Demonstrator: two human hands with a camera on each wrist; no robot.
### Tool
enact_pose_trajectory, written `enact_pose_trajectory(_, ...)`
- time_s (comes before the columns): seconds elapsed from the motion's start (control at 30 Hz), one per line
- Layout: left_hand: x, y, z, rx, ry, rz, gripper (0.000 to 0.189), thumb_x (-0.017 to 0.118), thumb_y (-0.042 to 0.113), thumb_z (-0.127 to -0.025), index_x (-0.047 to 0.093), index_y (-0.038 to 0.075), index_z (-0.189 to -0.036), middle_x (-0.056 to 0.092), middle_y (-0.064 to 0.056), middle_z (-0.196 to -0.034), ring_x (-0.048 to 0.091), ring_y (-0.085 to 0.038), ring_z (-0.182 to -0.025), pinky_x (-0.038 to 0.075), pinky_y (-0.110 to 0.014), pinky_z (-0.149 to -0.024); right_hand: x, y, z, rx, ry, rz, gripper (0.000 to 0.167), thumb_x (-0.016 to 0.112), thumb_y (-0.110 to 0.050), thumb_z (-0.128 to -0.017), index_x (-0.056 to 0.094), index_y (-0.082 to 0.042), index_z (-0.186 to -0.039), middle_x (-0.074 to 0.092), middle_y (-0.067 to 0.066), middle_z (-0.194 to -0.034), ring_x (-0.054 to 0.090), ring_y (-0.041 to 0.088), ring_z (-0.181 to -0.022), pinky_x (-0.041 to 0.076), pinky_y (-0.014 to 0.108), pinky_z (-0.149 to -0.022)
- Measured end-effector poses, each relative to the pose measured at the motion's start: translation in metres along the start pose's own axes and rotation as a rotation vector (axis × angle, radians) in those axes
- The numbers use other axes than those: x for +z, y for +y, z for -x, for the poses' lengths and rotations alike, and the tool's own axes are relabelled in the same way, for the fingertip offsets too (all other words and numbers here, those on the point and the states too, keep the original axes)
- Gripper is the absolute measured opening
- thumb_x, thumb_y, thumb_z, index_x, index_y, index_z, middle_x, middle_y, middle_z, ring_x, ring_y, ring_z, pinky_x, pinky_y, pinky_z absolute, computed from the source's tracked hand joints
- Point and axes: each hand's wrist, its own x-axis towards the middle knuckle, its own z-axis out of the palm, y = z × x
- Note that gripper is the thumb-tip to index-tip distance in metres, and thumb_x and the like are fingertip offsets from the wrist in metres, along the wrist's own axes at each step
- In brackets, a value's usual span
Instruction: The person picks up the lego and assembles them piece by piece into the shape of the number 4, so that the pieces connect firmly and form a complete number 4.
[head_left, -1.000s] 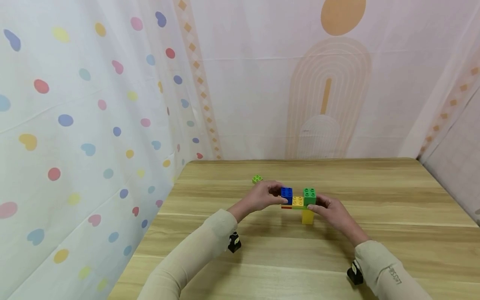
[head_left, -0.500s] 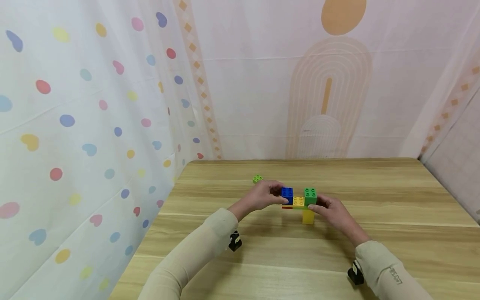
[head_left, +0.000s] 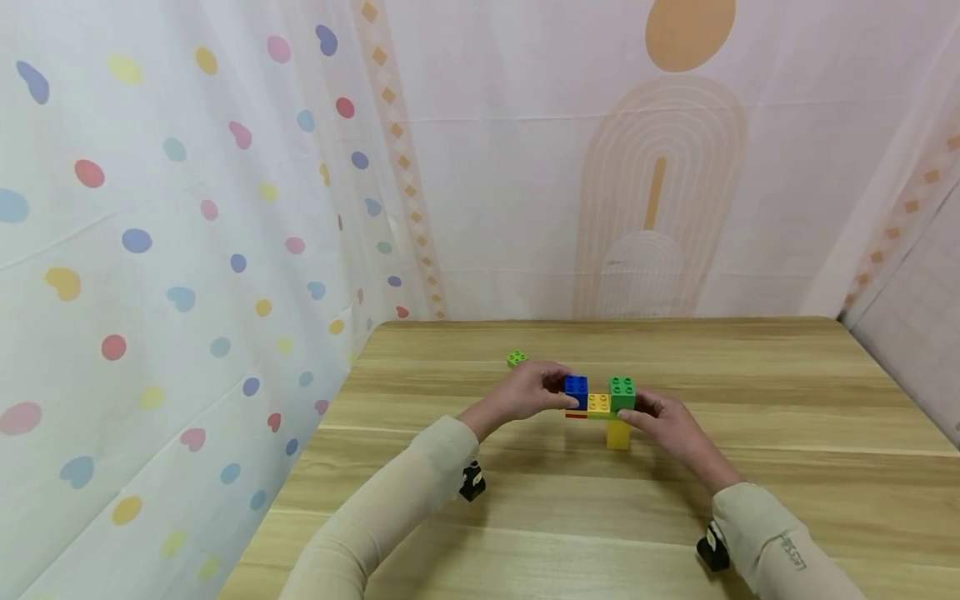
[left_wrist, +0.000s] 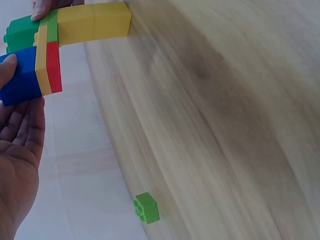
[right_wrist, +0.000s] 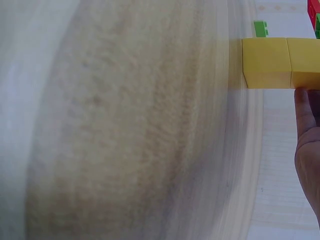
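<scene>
A small toy building-brick structure stands on the table. Its base is a column of two yellow bricks (right_wrist: 266,64). Above that lie a red plate (left_wrist: 54,67) and a light green plate (left_wrist: 52,27) side by side, topped by a long yellow plate (head_left: 598,403). On its left end sits a blue brick (head_left: 576,388), pinched between the thumb and fingers of my left hand (head_left: 525,393). On the right end, a green brick (head_left: 622,390) sits over the column. My right hand (head_left: 666,423) grips there, its thumb at the green brick's lower edge.
A loose lime-green brick (head_left: 516,358) lies on the wooden table (head_left: 540,533), behind my left hand. Patterned curtains (head_left: 510,208) hang behind the table and along its left side.
</scene>
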Motion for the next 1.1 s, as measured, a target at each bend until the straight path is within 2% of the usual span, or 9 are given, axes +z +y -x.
enact_pose_trajectory(0.23,0.001,-0.003,-0.001,-0.001,-0.015,0.003,0.040,0.077,0.027,-0.089,0.067,0.010,-0.124,0.068,0.004,-0.097,0.062,-0.011,-0.085,0.053,-0.025,-0.073,-0.001,0.002,-0.001,-0.018,0.006,-0.006,0.049,0.067,-0.031,-0.097,0.059,0.000,-0.134,0.067,0.013,-0.115,0.059,0.022,-0.098,0.051,0.035,-0.084)
enact_pose_trajectory(0.33,0.004,-0.007,0.001,-0.001,0.001,0.008,0.040,0.077,0.027,-0.089,0.066,0.012,-0.124,0.067,0.004,-0.099,0.062,-0.011,-0.087,0.053,-0.026,-0.074,-0.001,0.003,0.000,-0.016,0.003,-0.017,0.048,0.067,-0.030,-0.097,0.059,0.001,-0.133,0.067,0.013,-0.114,0.059,0.022,-0.098,0.051,0.035,-0.084)
enact_pose_trajectory(0.53,0.012,-0.014,0.005,0.048,0.045,0.009,0.041,0.077,0.021,-0.089,0.064,0.011,-0.126,0.068,0.003,-0.104,0.061,-0.009,-0.094,0.051,-0.024,-0.084,0.000,0.002,0.000,-0.014,-0.002,-0.035,0.049,0.066,-0.030,-0.097,0.058,0.001,-0.135,0.066,0.014,-0.116,0.059,0.023,-0.099,0.051,0.040,-0.087)
enact_pose_trajectory(0.63,0.013,-0.014,0.006,0.051,0.061,0.022,0.040,0.076,0.020,-0.090,0.064,0.010,-0.127,0.068,0.001,-0.104,0.061,-0.010,-0.093,0.051,-0.024,-0.083,0.000,0.001,0.000,-0.019,-0.001,-0.027,0.050,0.066,-0.031,-0.097,0.058,0.000,-0.135,0.066,0.013,-0.116,0.059,0.022,-0.099,0.051,0.039,-0.086)
enact_pose_trajectory(0.83,0.011,-0.010,0.006,0.060,0.064,-0.016,0.034,0.074,0.023,-0.091,0.066,0.011,-0.123,0.067,0.003,-0.099,0.059,-0.011,-0.088,0.051,-0.025,-0.079,0.000,-0.001,-0.001,-0.018,0.002,-0.004,0.053,0.066,-0.035,-0.097,0.057,0.001,-0.136,0.066,0.013,-0.117,0.059,0.022,-0.099,0.051,0.036,-0.084)
enact_pose_trajectory(1.1,0.015,-0.013,0.006,0.071,0.080,-0.079,0.038,0.076,0.024,-0.090,0.066,0.012,-0.124,0.068,0.007,-0.103,0.060,-0.007,-0.092,0.050,-0.023,-0.083,0.000,0.001,-0.001,-0.014,0.004,-0.004,0.051,0.065,-0.031,-0.098,0.057,0.001,-0.136,0.066,0.014,-0.117,0.060,0.022,-0.099,0.051,0.035,-0.084)
